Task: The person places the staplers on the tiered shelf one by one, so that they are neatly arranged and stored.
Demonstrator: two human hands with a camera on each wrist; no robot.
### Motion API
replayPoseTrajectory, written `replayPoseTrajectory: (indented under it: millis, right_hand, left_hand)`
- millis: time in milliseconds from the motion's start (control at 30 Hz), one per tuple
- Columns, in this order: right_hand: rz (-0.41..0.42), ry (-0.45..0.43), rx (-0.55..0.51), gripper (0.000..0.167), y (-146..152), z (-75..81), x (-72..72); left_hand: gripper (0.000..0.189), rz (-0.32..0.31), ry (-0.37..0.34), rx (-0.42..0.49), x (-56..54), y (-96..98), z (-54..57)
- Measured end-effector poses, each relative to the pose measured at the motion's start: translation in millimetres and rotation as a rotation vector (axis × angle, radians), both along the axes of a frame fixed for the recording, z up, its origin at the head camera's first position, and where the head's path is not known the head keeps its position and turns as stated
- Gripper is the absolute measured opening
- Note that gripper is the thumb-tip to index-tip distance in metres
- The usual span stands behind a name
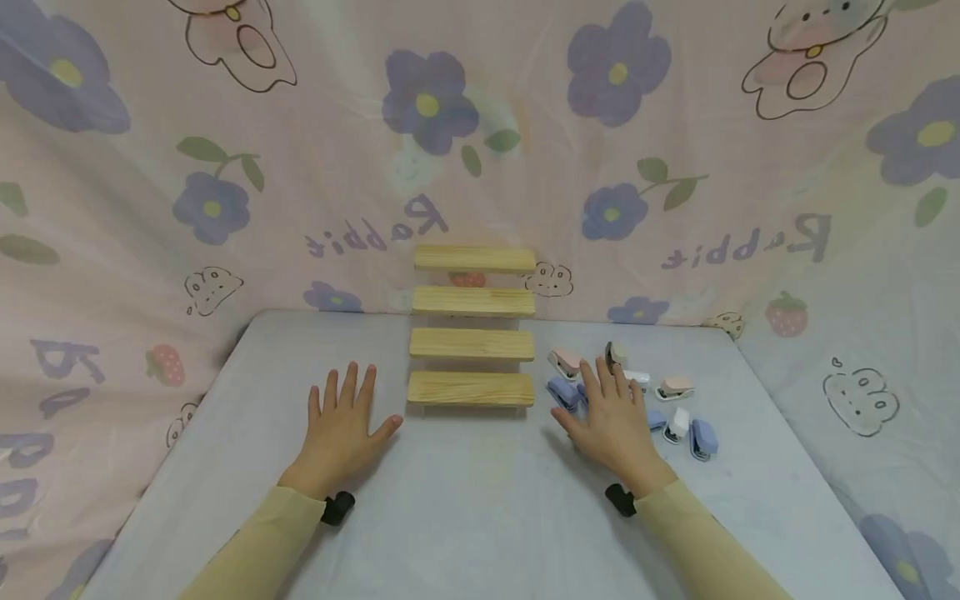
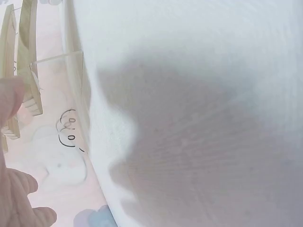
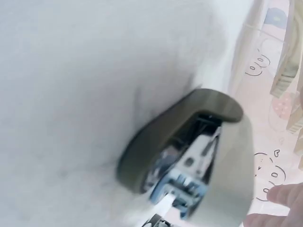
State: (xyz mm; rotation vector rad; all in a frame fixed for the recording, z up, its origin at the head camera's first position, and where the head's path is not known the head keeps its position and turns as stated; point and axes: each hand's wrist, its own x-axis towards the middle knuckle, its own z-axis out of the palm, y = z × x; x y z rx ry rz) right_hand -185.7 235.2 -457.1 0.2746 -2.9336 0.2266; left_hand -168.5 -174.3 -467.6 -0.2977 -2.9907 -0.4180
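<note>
My left hand point(image 1: 337, 429) hovers over the white table left of a four-step wooden rack point(image 1: 471, 389), fingers spread and holding nothing. Part of that hand point(image 2: 16, 198) shows at the left wrist view's edge, its shadow on the cloth. My right hand point(image 1: 617, 429) reaches over a group of mini staplers, fingers extended and partly hiding several of them. Around it lie a pink stapler point(image 1: 565, 363), a blue stapler point(image 1: 562, 393), a white stapler point(image 1: 677, 425) and another blue stapler point(image 1: 703, 439). A beige and brown stapler point(image 3: 227, 161) appears large in the right wrist view, apart from the visible fingertips point(image 3: 284, 194).
The rack's pale wooden slats rise in steps on clear supports near the table's back edge. Another pink stapler point(image 1: 675, 387) lies right of my hand. A printed curtain point(image 1: 517, 167) with flowers and rabbits hangs behind and beside the white table point(image 1: 465, 517).
</note>
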Motion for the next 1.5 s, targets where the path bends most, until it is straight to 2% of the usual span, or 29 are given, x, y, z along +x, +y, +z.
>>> replayPoseTrajectory:
  millis: [400, 567, 867, 1100, 1300, 1400, 1500]
  right_hand:
    - [0.045, 0.015, -0.073, 0.096, 17.0, -5.3, 10.5]
    - [0.077, 0.007, -0.147, 0.092, 21.2, -4.3, 13.4]
    - [0.077, -0.096, -0.304, 0.088, 25.9, 2.4, 22.7]
    - [0.133, -0.143, -0.417, 0.085, 27.1, -2.9, 28.3]
    - [0.155, -0.174, -0.487, 0.082, 27.1, -6.8, 30.3]
    - [0.16, -0.191, -0.507, 0.08, 27.9, -10.6, 31.3]
    - [0.144, -0.227, -0.521, 0.077, 28.2, -14.4, 33.3]
  left_hand:
    - [0.093, -0.024, -0.029, 0.058, -4.9, 2.1, -4.3]
    - [0.093, -0.05, -0.066, 0.109, -7.5, 5.9, -3.9]
    - [0.097, -0.103, -0.097, 0.21, -12.4, 10.8, -4.2]
    - [0.096, -0.135, -0.105, 0.412, -15.1, 15.4, -3.3]
    - [0.095, -0.119, -0.202, 0.635, -18.6, 19.2, -1.6]
    - [0.095, -0.12, -0.263, 0.758, -22.4, 19.6, -5.3]
    - [0.094, -0.152, -0.299, 0.856, -26.2, 19.4, -11.3]
